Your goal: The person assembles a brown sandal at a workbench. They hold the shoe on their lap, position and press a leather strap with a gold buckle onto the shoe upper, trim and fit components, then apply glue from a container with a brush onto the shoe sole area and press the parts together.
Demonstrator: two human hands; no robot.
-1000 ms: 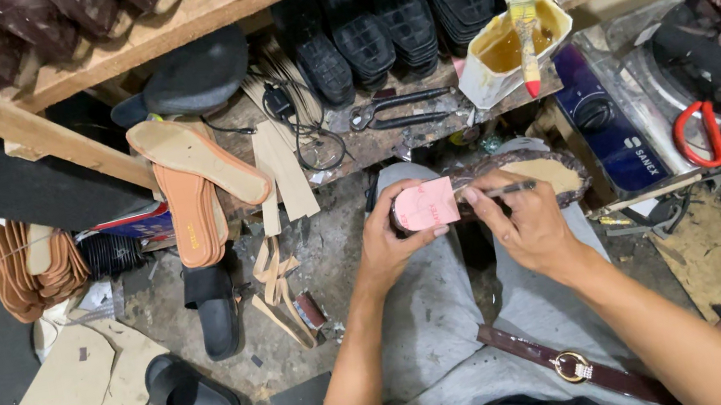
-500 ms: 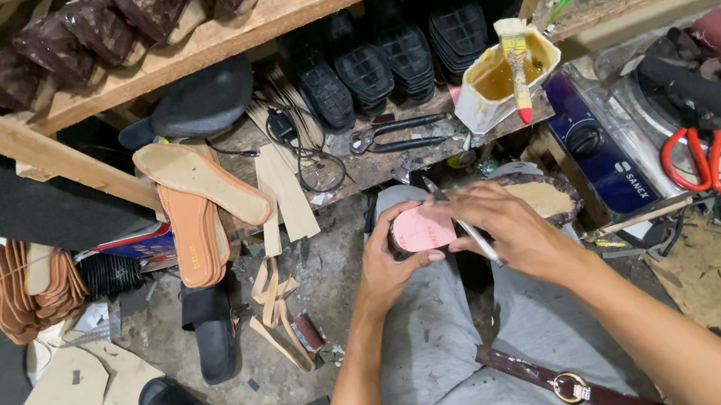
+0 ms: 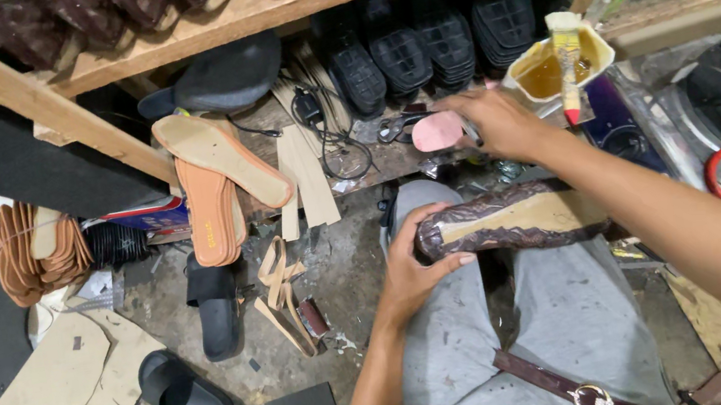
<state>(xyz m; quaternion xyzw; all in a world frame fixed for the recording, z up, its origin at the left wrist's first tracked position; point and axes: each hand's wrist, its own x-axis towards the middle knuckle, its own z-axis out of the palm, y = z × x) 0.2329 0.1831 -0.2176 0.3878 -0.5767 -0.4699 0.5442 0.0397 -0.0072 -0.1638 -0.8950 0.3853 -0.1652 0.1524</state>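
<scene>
1. Your left hand (image 3: 415, 266) is clenched round the toe end of the shoe (image 3: 510, 221), which lies sole-up across your lap, below the glue pot (image 3: 553, 68).
2. Your right hand (image 3: 494, 123) reaches up just left of the glue pot, fingers closed on a pink block (image 3: 436, 131) at the surface (image 3: 374, 166) edge.
3. I judge this a change of tools between passes on the sole; the next move calls for a steady hold on the shoe.
4. Half a second ago both hands met over the shoe, the pink block pressed to it; now the right has lifted away toward the glue pot.
</scene>
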